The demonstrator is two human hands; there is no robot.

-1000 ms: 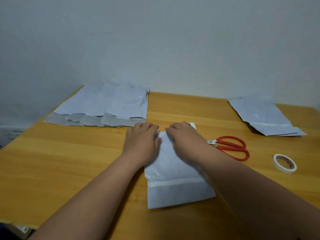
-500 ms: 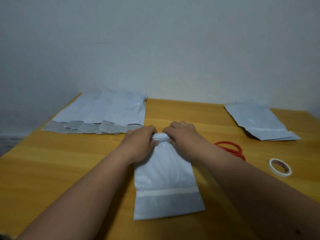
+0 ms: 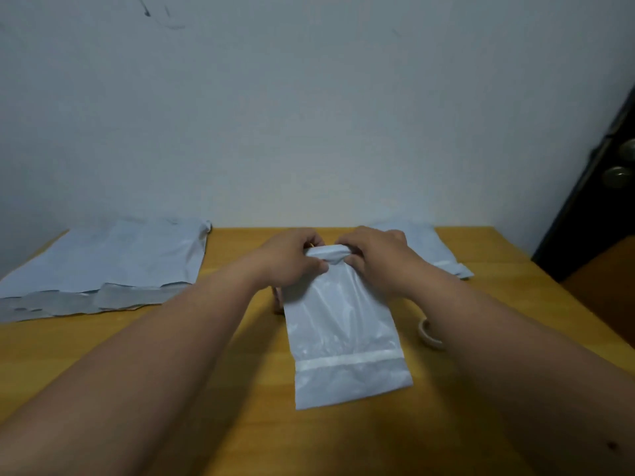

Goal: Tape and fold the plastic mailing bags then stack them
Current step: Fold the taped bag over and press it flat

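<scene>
At the bottom of the frame two bare forearms reach up across the wooden counter [image 3: 103, 355] toward the centre. Between them lies a pale plastic mailing bag [image 3: 343, 338], its near end flat on the wood at lower centre, with a white tape strip [image 3: 347, 361] running across it just above that end. The bag's far end is lifted and gathered into a small roll or fold at the centre of the frame. The left hand [image 3: 288, 261] pinches the left side of that roll, thumb under and fingers curled over; the right hand [image 3: 376, 259] grips the right side the same way. Both hands are closed on the bag.

Just right of the bag, half hidden by the right forearm, sits a tape roll [image 3: 427, 334]. At middle left a spread of flat bags [image 3: 103, 266] lies overlapping, and behind the right hand another pile of bags [image 3: 436, 249] shows at the far edge. A dark door [image 3: 598, 207] stands at the right edge.

The plastic looks thin and slick, so the likely trouble is a skewed fold: if one hand rolls ahead of the other, the edges will not line up and the bag will stack badly. Only the two pinches hold it, so a loosened grip could let the gathered end spring open, and the free near end may slide along the smooth wood.
</scene>
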